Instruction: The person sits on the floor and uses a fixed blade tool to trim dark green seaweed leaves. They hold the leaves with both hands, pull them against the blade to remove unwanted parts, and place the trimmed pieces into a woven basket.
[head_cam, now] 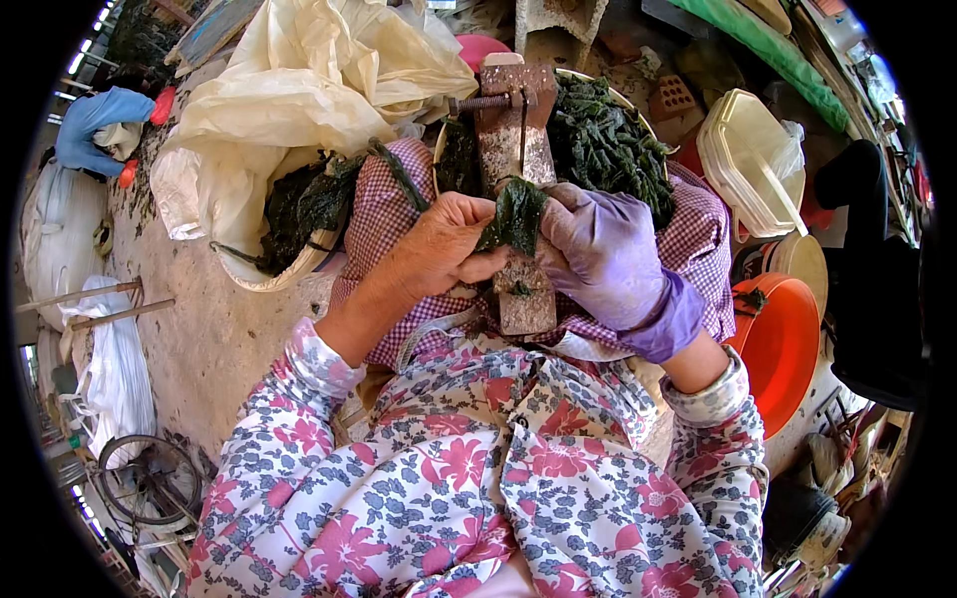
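A dark green piece of seaweed [516, 213] is held between my two hands over a salt-crusted wooden board [527, 306]. My left hand [441, 250], bare, pinches its left edge. My right hand [602, 250], in a purple rubber glove, grips its right edge. A rolled seaweed strand [401, 176] slants up and left beyond my left hand; whether it is held is unclear. Across the board's far part runs a threaded bolt [486, 103], beside a thin upright metal strip [523, 134]. Under the board, a round tub holds a heap of seaweed strips [609, 142].
At my left, a basket [277, 282] lined with a pale sack [299, 67] holds more seaweed [310, 202]. An orange bucket [781, 351] and stacked cream containers [748, 164] stand at right. Someone dark-clothed [871, 299] is close by; another person [105, 127] bends at far left.
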{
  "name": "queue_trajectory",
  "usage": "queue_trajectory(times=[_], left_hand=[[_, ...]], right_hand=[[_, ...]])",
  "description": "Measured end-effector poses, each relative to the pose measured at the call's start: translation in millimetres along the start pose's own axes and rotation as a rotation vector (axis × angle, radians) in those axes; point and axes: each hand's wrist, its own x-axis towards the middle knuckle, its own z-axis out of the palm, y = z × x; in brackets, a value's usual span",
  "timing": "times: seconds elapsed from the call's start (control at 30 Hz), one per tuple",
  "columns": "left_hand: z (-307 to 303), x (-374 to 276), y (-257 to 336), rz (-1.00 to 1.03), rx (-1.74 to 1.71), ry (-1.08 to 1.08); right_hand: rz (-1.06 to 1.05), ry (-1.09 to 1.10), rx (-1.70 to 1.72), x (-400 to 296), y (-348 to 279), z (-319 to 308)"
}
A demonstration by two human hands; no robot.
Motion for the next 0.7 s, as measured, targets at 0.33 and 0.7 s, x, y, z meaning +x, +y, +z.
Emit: queue_trajectory(times=[0.33, 0.7], left_hand=[[10, 44, 7, 0.125, -0.533, -0.004], [29, 28, 12, 0.525, 0.104, 0.293]], right_hand=[[0.095, 0.197, -0.295, 20, 18, 2], [0.552, 0.247, 0.609, 11, 26, 5]])
